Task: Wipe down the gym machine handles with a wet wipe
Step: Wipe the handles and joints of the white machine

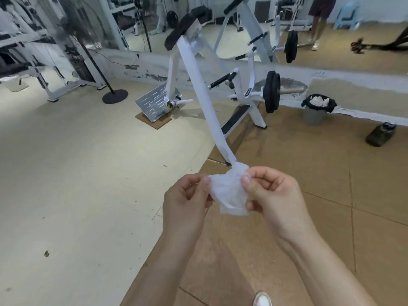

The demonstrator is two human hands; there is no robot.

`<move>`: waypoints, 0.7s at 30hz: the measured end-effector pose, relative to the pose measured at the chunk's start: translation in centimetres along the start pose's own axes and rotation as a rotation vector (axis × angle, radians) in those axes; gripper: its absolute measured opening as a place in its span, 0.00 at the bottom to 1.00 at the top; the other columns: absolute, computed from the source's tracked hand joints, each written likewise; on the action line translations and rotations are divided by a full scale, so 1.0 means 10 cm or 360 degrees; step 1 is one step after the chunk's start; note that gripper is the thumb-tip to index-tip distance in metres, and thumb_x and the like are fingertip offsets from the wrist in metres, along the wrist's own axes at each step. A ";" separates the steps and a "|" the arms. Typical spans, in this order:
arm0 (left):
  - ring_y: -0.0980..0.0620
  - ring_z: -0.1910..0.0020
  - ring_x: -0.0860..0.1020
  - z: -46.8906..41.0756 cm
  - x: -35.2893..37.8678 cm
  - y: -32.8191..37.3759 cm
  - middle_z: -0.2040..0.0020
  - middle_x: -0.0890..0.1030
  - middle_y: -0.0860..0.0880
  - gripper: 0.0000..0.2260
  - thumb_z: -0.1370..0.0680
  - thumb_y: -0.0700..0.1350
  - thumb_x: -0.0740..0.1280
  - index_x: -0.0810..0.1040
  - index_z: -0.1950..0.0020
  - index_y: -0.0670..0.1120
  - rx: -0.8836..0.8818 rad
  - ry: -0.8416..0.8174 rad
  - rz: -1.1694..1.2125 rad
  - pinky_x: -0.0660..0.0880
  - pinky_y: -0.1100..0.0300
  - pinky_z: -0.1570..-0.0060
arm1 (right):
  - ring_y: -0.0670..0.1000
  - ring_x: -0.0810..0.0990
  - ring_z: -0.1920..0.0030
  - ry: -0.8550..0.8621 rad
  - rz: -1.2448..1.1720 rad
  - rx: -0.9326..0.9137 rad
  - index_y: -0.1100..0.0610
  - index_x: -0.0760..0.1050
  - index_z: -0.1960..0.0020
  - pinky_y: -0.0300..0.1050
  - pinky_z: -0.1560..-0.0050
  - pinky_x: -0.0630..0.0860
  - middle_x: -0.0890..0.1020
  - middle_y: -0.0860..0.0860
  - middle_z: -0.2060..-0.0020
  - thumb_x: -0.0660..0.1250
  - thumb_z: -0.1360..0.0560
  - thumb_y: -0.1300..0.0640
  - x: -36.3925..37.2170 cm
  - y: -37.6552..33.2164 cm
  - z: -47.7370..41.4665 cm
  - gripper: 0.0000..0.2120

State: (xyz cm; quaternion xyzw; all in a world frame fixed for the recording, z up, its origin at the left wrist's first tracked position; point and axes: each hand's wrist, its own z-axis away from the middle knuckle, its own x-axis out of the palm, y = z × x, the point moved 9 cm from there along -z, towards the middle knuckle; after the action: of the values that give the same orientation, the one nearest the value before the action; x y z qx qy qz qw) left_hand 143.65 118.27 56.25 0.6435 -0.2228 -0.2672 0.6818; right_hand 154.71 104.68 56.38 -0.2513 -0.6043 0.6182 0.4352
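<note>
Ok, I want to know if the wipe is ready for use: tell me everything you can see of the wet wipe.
The wet wipe is a thin, white, slightly see-through sheet, crumpled and only partly unfolded, with a bunched top and a squarer lower edge hanging free. It is held in mid-air above the brown floor. The left hand pinches its left edge, the right hand its upper right part. Nothing else touches it.
</note>
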 end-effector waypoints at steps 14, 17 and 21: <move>0.53 0.60 0.82 -2.72 1.77 0.13 0.61 0.85 0.51 0.11 0.31 0.57 0.74 0.84 0.58 0.50 -0.0019 -0.0322 -0.0206 0.78 0.56 0.58 | 0.48 0.78 0.70 -0.0373 0.0380 -0.0053 0.63 0.80 0.58 0.38 0.67 0.78 0.82 0.58 0.69 0.70 0.28 0.67 -0.38 -0.55 -3.18 0.01; 0.49 0.58 0.84 -3.33 1.89 0.10 0.60 0.86 0.49 0.03 0.28 0.45 0.73 0.86 0.56 0.49 -0.0108 -0.0144 -0.0175 0.80 0.47 0.51 | 0.49 0.78 0.70 -0.0272 0.0543 -0.0097 0.60 0.80 0.58 0.40 0.65 0.79 0.82 0.55 0.69 0.70 0.26 0.64 -0.48 -0.63 -3.85 0.02; 0.46 0.64 0.81 -4.09 1.94 0.01 0.63 0.82 0.38 0.05 0.27 0.42 0.70 0.84 0.58 0.42 -0.0126 0.0039 -0.0207 0.79 0.41 0.53 | 0.47 0.76 0.72 -0.0099 0.0395 -0.0061 0.60 0.77 0.59 0.37 0.69 0.75 0.79 0.50 0.74 0.66 0.24 0.66 -0.57 -0.62 -4.66 0.06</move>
State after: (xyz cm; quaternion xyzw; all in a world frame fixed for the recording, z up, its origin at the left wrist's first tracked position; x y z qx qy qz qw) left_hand 184.85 136.60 52.61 0.6324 -0.1614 -0.3116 0.6906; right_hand 197.99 123.86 54.51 -0.3132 -0.5934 0.6632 0.3316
